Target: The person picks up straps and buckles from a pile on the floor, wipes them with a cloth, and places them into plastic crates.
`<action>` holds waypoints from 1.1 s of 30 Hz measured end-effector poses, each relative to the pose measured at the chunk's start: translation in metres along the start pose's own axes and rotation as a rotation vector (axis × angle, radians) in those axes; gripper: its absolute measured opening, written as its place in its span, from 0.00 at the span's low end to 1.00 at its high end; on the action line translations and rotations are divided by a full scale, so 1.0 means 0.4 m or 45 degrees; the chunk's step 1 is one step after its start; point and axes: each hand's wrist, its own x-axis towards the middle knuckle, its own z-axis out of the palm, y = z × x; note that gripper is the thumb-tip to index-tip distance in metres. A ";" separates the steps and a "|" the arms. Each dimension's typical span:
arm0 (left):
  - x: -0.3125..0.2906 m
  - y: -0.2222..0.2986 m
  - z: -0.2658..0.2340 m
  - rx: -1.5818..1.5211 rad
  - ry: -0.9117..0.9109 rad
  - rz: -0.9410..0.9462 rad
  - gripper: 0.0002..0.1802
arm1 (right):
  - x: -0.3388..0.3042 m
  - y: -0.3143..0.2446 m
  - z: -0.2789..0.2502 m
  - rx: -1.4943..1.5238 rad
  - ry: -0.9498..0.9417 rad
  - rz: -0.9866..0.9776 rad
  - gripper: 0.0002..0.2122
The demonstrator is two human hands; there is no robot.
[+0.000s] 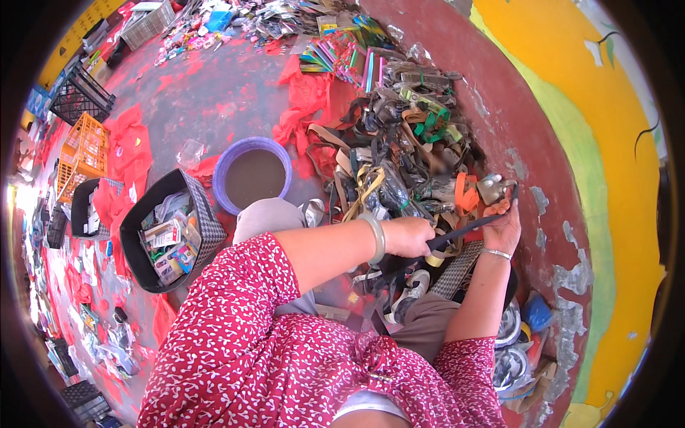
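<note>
A dark strap, which looks like a belt (460, 232), is stretched between my two hands at the right. My left hand (409, 237), with a pale bangle at the wrist, is closed round its lower part. My right hand (505, 230), wearing a thin silver bracelet, grips the other end higher up beside the wall. Below my left hand, more dark strap hangs toward my lap, partly hidden by my arm. Just beyond both hands lies a heap of belts and straps (399, 167) in black, tan and brown, with an orange coiled strap (466, 192) near my right hand.
A purple basin (217, 173) of murky water stands ahead to the left. Beside it is a checkered basket (205, 218) of small packages. Orange (87, 146) and black crates (80, 96) lie farther left. A red, peeling wall (531, 143) borders the right.
</note>
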 end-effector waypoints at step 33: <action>-0.005 0.064 -0.161 -1.529 0.506 0.089 0.19 | -0.128 0.198 0.089 -0.701 -0.881 0.784 0.07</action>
